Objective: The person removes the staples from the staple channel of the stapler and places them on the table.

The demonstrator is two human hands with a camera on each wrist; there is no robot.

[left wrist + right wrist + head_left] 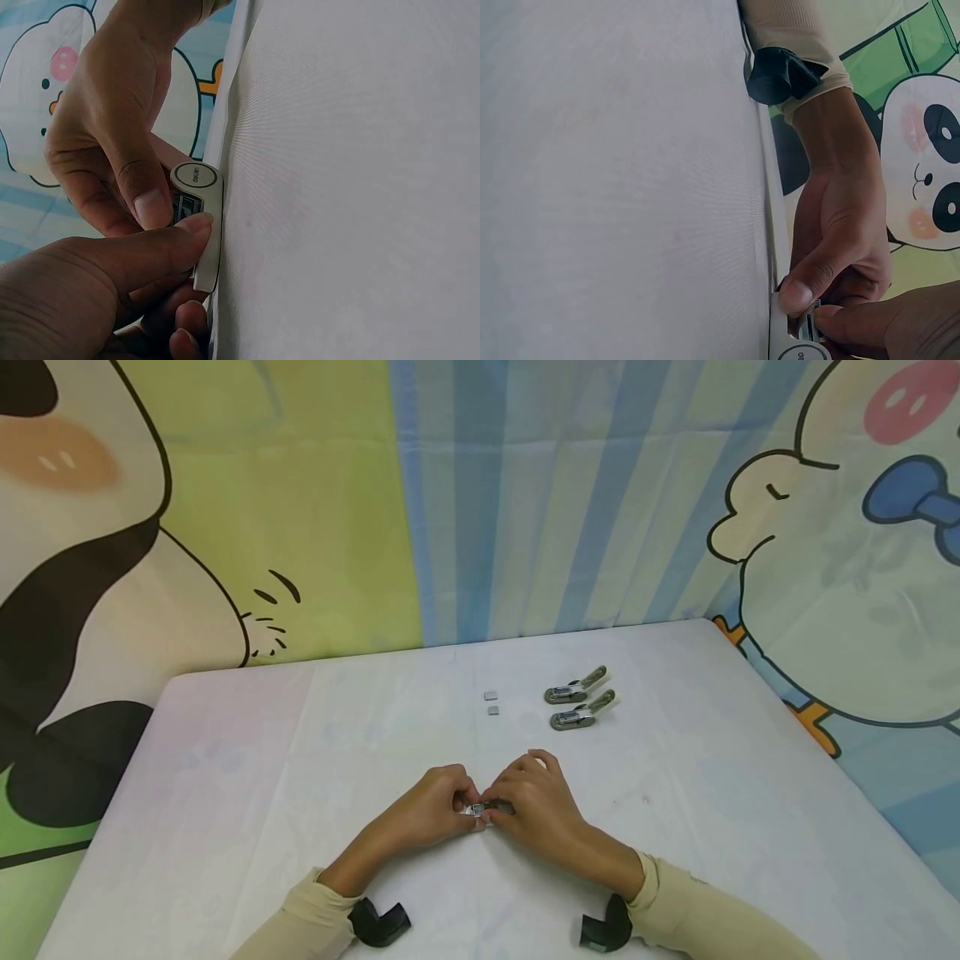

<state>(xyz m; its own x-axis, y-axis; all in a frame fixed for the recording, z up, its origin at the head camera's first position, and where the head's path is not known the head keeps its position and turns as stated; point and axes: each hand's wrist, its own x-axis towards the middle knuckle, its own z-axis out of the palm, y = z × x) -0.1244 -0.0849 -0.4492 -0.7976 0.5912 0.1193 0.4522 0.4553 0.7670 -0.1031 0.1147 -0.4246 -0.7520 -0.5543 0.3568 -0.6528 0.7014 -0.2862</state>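
A small grey stapler (477,810) with a round, logo-marked end (196,175) is held between both hands, low over the white table. My left hand (441,806) grips one end, its thumb (191,236) lying along the body. From the other side my right hand (536,802) holds the round end, thumb and fingers close to the metal magazine (808,322). Fingers hide much of the stapler; whether a staple strip sits between them I cannot tell. Beyond the hands lie two short grey staple strips (492,711).
Two more small staplers (573,718) lie at the back right with their levers raised. Black curved pieces (381,923) are fixed by each wrist. The white-covered table (360,718) ends at a cartoon-printed curtain (330,527).
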